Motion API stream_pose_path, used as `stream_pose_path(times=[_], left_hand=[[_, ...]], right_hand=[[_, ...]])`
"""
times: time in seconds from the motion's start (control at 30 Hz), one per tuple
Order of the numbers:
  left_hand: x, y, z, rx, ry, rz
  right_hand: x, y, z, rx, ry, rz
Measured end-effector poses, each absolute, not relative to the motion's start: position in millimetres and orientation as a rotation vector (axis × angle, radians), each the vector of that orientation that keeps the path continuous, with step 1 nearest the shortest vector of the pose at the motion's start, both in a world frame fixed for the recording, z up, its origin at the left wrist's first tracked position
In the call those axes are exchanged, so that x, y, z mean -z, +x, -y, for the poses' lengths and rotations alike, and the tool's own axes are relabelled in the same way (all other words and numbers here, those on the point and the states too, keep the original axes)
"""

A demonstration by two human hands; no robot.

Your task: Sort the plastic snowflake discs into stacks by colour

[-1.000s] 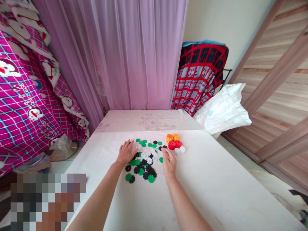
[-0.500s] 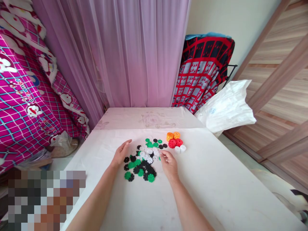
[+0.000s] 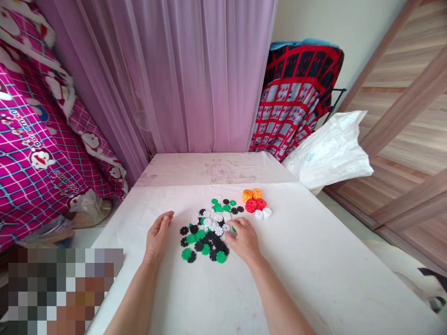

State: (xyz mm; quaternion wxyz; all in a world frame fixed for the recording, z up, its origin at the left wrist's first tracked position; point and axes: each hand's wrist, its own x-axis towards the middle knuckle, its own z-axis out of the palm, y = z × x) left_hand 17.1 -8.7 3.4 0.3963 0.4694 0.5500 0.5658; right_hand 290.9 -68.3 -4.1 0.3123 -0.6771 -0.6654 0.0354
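A loose pile of notched plastic snowflake discs lies on the table, with white discs (image 3: 211,218) on top and black discs (image 3: 214,242) and green discs (image 3: 221,257) around them. At the pile's right edge is my right hand (image 3: 244,238), its thumb and forefinger closed around the rim of a white snowflake disc (image 3: 226,227). My left hand (image 3: 159,236) rests left of the pile, apart from it, fingers stretched out and holding nothing. Beyond my right hand stand stacked orange discs (image 3: 247,196), red discs (image 3: 251,205) and white stacks (image 3: 267,212).
A pale cloth covers the table (image 3: 300,270). A white plastic bag (image 3: 331,153) stands at its far right edge. Behind hangs a purple curtain (image 3: 209,79), with a red patterned cloth (image 3: 293,97) on the right and a pink printed cloth (image 3: 70,144) on the left.
My left hand has drawn away from the pile, left and toward me. My right hand has shifted slightly left, its thumb and forefinger now at a white disc on the pile's edge.
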Motion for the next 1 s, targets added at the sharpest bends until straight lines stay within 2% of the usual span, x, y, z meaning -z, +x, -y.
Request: stream_pose_path(times=[0.17,0.33,0.5,0.63,1.0], left_hand=[[-3,16,8,-1.441,1.129,-1.361],[-4,16,7,-1.439,1.108,-1.333],[-3,15,6,-1.387,1.15,-1.352],[-5,15,7,-1.358,1.192,-1.383],[-11,15,8,-1.312,1.234,-1.426]], right_hand=[[10,290,67,-0.018,-1.742,1.74],[4,309,73,0.243,-1.666,1.605],[-18,355,76,0.501,-1.915,1.392],[-27,372,70,0.503,-2.06,1.404],[-23,371,67,0.541,-2.095,1.447]])
